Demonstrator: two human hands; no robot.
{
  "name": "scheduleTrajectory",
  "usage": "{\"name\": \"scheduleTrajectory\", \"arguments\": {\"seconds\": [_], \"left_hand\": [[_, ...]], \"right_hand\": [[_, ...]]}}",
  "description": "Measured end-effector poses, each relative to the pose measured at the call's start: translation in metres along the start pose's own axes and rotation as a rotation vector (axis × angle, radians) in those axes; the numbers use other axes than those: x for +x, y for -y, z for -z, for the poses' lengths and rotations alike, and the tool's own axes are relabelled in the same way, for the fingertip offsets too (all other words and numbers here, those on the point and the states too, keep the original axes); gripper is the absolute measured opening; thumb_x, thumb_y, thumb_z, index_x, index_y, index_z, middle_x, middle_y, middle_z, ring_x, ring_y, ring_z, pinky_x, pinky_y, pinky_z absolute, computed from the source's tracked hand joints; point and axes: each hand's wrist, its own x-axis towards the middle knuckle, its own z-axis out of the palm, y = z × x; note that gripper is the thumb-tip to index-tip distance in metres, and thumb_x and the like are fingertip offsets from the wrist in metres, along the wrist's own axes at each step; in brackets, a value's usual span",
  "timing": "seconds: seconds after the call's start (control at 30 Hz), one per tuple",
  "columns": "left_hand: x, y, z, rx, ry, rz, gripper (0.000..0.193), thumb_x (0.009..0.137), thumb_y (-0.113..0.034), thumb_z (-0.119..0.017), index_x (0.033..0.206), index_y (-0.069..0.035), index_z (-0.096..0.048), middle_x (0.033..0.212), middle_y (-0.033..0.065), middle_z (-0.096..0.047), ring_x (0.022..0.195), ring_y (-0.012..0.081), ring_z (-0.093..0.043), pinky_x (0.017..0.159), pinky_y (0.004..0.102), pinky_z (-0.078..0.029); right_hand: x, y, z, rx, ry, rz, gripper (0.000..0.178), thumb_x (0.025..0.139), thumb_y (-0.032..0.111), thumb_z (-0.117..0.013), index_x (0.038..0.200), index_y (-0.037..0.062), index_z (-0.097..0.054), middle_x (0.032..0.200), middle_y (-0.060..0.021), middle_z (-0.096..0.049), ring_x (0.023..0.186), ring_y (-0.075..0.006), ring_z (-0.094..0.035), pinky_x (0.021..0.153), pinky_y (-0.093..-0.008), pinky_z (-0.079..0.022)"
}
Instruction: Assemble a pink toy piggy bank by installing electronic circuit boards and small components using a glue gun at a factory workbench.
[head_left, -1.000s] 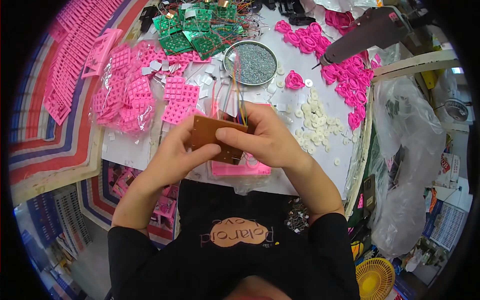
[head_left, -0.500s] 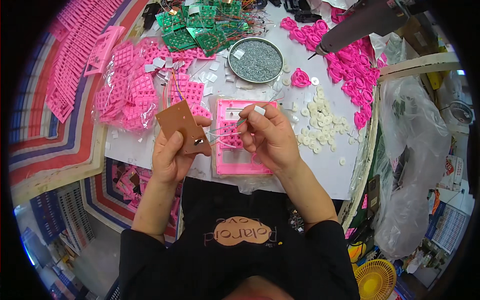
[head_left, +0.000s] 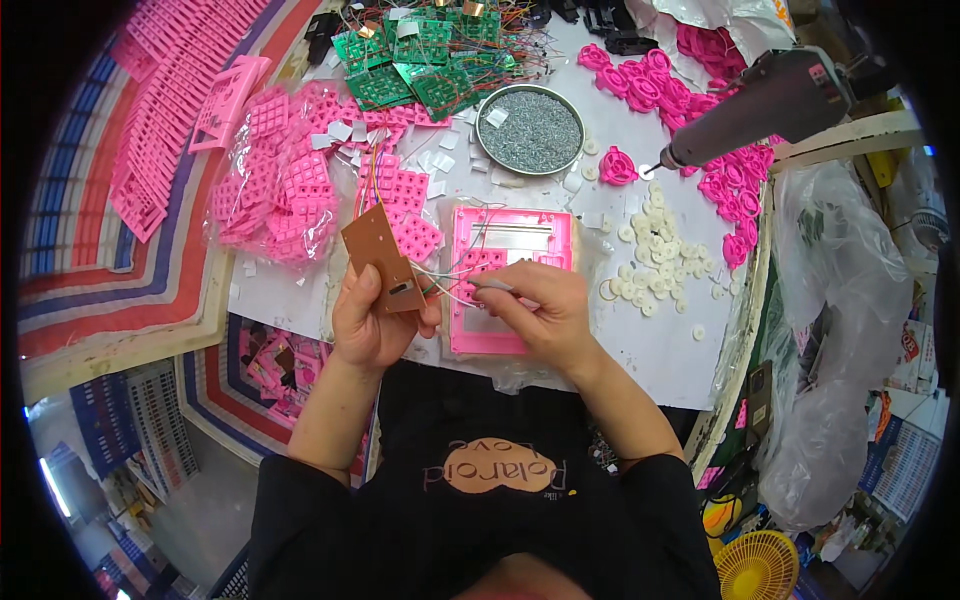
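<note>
My left hand (head_left: 368, 318) grips a brown circuit board (head_left: 375, 250) by its lower part, thumb on its face. White and green wires (head_left: 440, 278) run from the board's right edge toward my right hand (head_left: 545, 312). There the fingers are pinched together on the wires, with a small greyish piece showing at the tips; its kind is unclear. Under the right hand lies a pink plastic casing (head_left: 490, 343) with a metal strip near its top and a pink button pad (head_left: 482, 262) inside. The right hand hides part of the casing.
A round tin of small screws (head_left: 530, 130) stands behind the casing. A screwdriver (head_left: 750, 110) hangs at the right above pink ring-like parts (head_left: 735, 195) and white discs (head_left: 655, 250). Bagged pink button pads (head_left: 275, 190) and green circuit boards (head_left: 420, 45) lie left and back.
My right hand has come down and its fingers have closed in over the casing. The white square at its fingertips no longer shows. The brown board is more upright, and the whole view has shifted slightly.
</note>
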Motion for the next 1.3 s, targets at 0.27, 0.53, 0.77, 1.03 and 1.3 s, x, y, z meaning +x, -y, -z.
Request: {"name": "scheduleTrajectory", "arguments": {"seconds": [0.27, 0.53, 0.77, 1.03, 1.3], "left_hand": [[0.002, -0.004, -0.005, 0.089, 0.037, -0.023, 0.032, 0.103, -0.035, -0.055, 0.111, -0.005, -0.053, 0.086, 0.012, -0.06, 0.059, 0.0206, -0.059, 0.041, 0.0298, -0.045], [0.003, -0.001, 0.0, 0.081, 0.131, -0.027, 0.04, 0.101, -0.032, -0.058, 0.124, -0.001, -0.049, 0.106, 0.0157, -0.057, 0.088, 0.0246, -0.063, 0.065, 0.0345, -0.056], [0.001, 0.001, -0.02, 0.08, -0.022, -0.07, 0.055, 0.099, -0.026, -0.058, 0.14, 0.007, -0.041, 0.134, 0.0263, -0.053, 0.11, 0.037, -0.066, 0.081, 0.0448, -0.064], [-0.002, -0.013, 0.001, 0.249, 0.103, 0.041, 0.045, 0.101, -0.019, -0.056, 0.136, 0.007, -0.045, 0.117, 0.0212, -0.064, 0.096, 0.0304, -0.07, 0.068, 0.0382, -0.061], [-0.004, -0.019, -0.007, 0.467, 0.123, 0.052, 0.034, 0.101, -0.017, -0.057, 0.126, 0.007, -0.055, 0.096, 0.0141, -0.069, 0.067, 0.0153, -0.061, 0.057, 0.0299, -0.055]], "right_hand": [[0.01, 0.025, 0.029, -0.062, -0.378, 0.324, 0.03, 0.075, 0.011, -0.081, 0.1, 0.0022, -0.067, 0.09, -0.0082, -0.062, 0.08, -0.02, -0.058, 0.071, -0.033, -0.047], [0.048, 0.051, 0.017, -0.152, 0.225, 0.327, 0.027, 0.081, 0.012, -0.076, 0.106, 0.0041, -0.069, 0.086, -0.0067, -0.068, 0.077, -0.0161, -0.06, 0.07, -0.0327, -0.047], [0.039, 0.056, 0.005, 0.24, 0.368, -0.271, 0.018, 0.092, 0.002, -0.064, 0.108, -0.0036, -0.066, 0.085, -0.0056, -0.071, 0.076, -0.0068, -0.066, 0.066, -0.021, -0.051], [0.036, 0.046, 0.014, 0.41, 0.385, -0.342, 0.01, 0.094, 0.0, -0.058, 0.102, -0.0046, -0.062, 0.082, -0.0034, -0.067, 0.07, -0.0074, -0.064, 0.065, -0.0225, -0.052], [0.034, 0.053, 0.039, 0.458, 0.601, -0.536, 0.022, 0.098, 0.02, -0.051, 0.086, 0.0033, -0.057, 0.064, -0.0031, -0.059, 0.054, -0.0097, -0.055, 0.051, -0.0264, -0.041]]}}
